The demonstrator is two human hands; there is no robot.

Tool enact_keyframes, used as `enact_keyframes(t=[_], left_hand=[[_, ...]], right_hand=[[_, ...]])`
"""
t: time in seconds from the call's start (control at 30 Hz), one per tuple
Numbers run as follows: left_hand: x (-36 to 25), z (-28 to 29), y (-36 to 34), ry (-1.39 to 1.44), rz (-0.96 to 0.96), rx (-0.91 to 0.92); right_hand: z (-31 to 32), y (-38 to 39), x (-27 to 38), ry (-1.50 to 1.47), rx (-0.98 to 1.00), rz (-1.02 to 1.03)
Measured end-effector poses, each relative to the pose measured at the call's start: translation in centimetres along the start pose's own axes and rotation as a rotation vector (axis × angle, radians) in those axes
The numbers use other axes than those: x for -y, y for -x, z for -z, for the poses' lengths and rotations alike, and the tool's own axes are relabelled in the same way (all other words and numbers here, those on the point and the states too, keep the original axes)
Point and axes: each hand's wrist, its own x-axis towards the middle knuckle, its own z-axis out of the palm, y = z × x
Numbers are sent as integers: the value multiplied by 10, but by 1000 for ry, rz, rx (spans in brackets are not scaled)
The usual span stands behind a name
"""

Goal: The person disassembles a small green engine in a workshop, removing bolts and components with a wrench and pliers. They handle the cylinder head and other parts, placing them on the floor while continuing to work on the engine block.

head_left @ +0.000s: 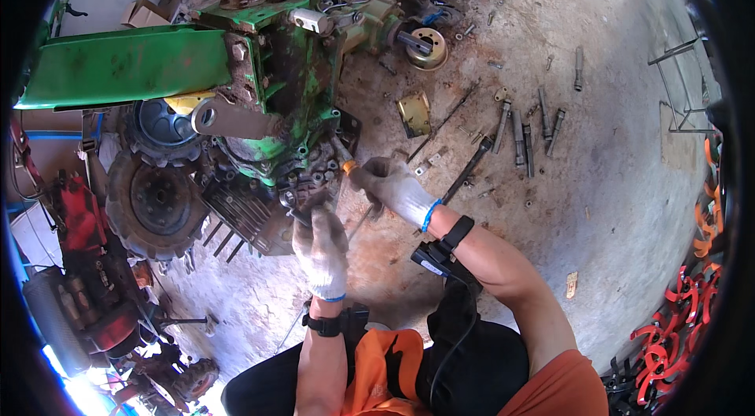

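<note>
My left hand [321,247], in a white work glove with dark, soiled fingers, is closed beside the lower face of the green machine housing [307,86]. It grips a dark-handled wrench [288,198] whose round shiny head lies against the bolted face. To its right, my right hand [393,189] wears a similar glove and is closed around a tool with an orange collar [348,167]. The tool's grey end points up-left toward the bolts on the housing; its exact kind is unclear. Dark glove fingers hide most of both handles.
A green beam [134,62] extends left from the housing, above a lugged tyre [153,204]. On the concrete floor at right lie several sockets [528,149], a long dark bar [469,168] and a metal plate [414,115]. Red and orange curved blades [676,322] line the right edge.
</note>
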Motion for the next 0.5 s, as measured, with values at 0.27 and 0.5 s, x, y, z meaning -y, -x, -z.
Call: enact_keyframes(t=[0.27,0.5], left_hand=[[2,2,-3,9,-54,49],[0,-1,0,-62,-46,-12]], right_hand=[[6,15,3,495,-153,351],[14,26,7,335,-7,76]])
